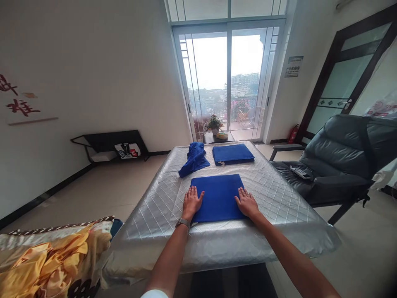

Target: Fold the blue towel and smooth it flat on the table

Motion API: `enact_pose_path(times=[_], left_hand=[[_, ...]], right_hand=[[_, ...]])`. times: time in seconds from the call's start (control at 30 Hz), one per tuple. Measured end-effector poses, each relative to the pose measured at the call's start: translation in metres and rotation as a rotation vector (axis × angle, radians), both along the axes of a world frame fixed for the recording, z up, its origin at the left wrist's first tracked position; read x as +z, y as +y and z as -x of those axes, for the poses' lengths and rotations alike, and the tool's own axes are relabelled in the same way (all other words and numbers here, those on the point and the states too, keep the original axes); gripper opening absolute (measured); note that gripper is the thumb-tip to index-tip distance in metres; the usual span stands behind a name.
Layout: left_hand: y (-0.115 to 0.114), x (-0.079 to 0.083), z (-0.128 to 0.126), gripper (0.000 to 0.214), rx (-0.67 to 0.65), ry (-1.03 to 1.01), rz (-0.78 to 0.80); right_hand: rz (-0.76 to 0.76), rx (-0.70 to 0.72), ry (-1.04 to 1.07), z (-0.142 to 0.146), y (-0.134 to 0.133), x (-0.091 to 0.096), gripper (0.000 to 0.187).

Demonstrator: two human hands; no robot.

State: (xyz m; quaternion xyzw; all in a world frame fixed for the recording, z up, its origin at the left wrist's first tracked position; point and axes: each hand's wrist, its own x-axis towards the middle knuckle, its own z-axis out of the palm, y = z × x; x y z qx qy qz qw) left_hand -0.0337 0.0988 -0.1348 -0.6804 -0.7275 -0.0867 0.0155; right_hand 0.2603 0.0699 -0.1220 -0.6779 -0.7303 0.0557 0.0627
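Left hand and right hand are apart from each other, and they lie flat on the two side edges of a folded cloth. Their fingers are straight and point to the far side, and the left wrist wears a watch. This cloth is blue and lies smooth near the middle of the near edge of the table, which has a silver quilted cover. At the near left corner, beside the table, is a heap of yellow fabric. Farther on the table, a crumpled blue garment lies toward the far left corner. To its right, near the far edge, lies a blue stack with a small white label on its near side. Along the right edge of the table stands a dark chair, with a controller on its seat. Beyond the far edge there is a potted plant, and behind it a glass door.
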Motion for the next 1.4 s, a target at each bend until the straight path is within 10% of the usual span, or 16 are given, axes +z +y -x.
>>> enact_pose_path(times=[0.3, 0.57, 0.7, 1.1, 1.4], left_hand=[[-0.009, 0.011, -0.015, 0.073, 0.014, 0.06, -0.144], [-0.029, 0.018, -0.146, 0.068, -0.473, -0.018, -0.046], [-0.034, 0.014, -0.171, 0.071, -0.513, -0.042, 0.023], [-0.06, -0.005, -0.007, 0.075, -0.146, 0.089, 0.054], [-0.075, -0.014, 0.006, 0.079, -0.097, 0.022, -0.021]], right_hand=[[0.017, 0.002, 0.051, -0.001, -0.011, 0.002, 0.067], [-0.017, 0.023, 0.027, -0.004, -0.01, -0.003, 0.064], [-0.018, 0.033, 0.01, -0.005, -0.01, -0.005, 0.062], [0.016, 0.02, 0.027, -0.003, -0.011, 0.002, 0.066], [0.06, 0.024, -0.038, -0.002, -0.007, 0.009, 0.065]])
